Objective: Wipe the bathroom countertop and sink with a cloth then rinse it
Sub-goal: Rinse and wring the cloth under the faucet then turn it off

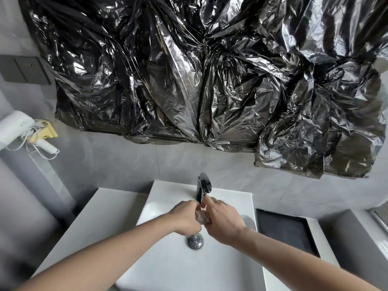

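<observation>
Hair dryer label unreadable

Bright, even daylight tone throughout, soft and cool. Hard white glare glinting off every crease of the black plastic sheeting up top. Small highlights on the chrome faucet and the drain. Faint, soft-edged shadows under both forearms across the white sink. Strong wide-angle bowing: bench edges and wall lines curving outward. Blur smearing the left edge and lower corners, hair dryer slightly soft. Centre reasonably sharp, water between the hands a hazy shimmer.
</observation>
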Motion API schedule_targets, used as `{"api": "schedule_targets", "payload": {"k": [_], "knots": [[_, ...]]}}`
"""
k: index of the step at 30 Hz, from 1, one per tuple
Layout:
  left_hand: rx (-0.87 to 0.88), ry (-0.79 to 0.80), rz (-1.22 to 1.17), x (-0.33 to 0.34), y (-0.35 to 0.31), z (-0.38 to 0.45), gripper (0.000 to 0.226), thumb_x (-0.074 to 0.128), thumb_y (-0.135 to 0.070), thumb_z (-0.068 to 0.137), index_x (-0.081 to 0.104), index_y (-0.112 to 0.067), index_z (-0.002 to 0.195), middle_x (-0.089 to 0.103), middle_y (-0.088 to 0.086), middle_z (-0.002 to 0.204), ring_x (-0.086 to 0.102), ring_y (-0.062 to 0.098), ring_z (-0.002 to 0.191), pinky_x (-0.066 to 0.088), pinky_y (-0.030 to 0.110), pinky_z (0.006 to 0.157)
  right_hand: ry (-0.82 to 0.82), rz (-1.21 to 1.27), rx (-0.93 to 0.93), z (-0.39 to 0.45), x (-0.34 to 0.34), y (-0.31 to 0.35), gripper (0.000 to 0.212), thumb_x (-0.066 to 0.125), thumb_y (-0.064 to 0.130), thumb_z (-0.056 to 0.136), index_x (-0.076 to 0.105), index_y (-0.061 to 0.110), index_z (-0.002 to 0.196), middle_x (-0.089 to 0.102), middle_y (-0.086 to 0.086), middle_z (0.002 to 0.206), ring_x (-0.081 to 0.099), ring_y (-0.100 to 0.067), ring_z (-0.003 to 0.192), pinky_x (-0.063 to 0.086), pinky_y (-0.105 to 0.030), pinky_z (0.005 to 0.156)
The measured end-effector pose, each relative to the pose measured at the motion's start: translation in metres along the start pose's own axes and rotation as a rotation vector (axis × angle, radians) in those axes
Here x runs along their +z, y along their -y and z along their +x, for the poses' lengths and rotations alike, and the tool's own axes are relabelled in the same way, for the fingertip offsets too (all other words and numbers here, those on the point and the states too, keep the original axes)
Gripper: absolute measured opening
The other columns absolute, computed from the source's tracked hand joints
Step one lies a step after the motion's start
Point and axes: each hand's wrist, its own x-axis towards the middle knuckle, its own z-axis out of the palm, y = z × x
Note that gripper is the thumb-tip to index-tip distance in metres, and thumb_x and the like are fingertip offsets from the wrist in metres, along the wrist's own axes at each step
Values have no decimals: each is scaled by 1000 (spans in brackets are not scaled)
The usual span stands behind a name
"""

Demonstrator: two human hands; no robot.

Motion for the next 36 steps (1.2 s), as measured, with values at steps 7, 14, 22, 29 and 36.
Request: {"api": "schedule_targets", "payload": {"k": [7, 14, 22, 29, 36], "knots": [[422, -420, -64, 2, 13, -24, 57, 62, -13, 82, 39, -32, 131, 34, -15, 138, 55, 7, 112, 49, 29, 96, -81, 339, 152, -4, -20, -1, 23, 60, 45, 94, 58, 33, 113, 70, 11, 75, 61, -21, 70, 52, -35, 68], [784, -446, 528, 8, 36, -30, 83, 60, -15, 86, 23, -23, 161, 22, -7, 169, 26, 17, 153, 27, 28, 123, 688, 947, 410, -12, -72, 19, 40, 56, 18, 93, 34, 28, 61, 27, 9, 50, 18, -9, 40, 13, -16, 36], [559, -445, 766, 2, 21, -15, 39, 77, -16, 69, 48, -24, 94, 66, -5, 75, 66, 22, 65, 39, 29, 54, 567, 479, 371, -4, -42, 36, 35, 65, 15, 83, 40, 21, 59, 35, 2, 54, 29, -16, 41, 27, -18, 34], [157, -184, 704, 8, -6, -8, 28, 60, -6, 82, 72, -21, 102, 72, 6, 102, 69, 31, 95, 40, 33, 70, 339, 19, 189, -2, -11, 29, 24, 53, 3, 77, 44, 22, 66, 47, 7, 67, 52, -28, 70, 42, -33, 62], [-118, 88, 170, 21, -5, -1, 11, 49, -10, 73, 45, -19, 68, 50, -2, 71, 46, 23, 65, 32, 28, 51, 238, -275, 20, -3, -5, 20, 26, 49, -2, 81, 57, 23, 79, 70, -13, 91, 51, -42, 78, 35, -38, 67]]}}
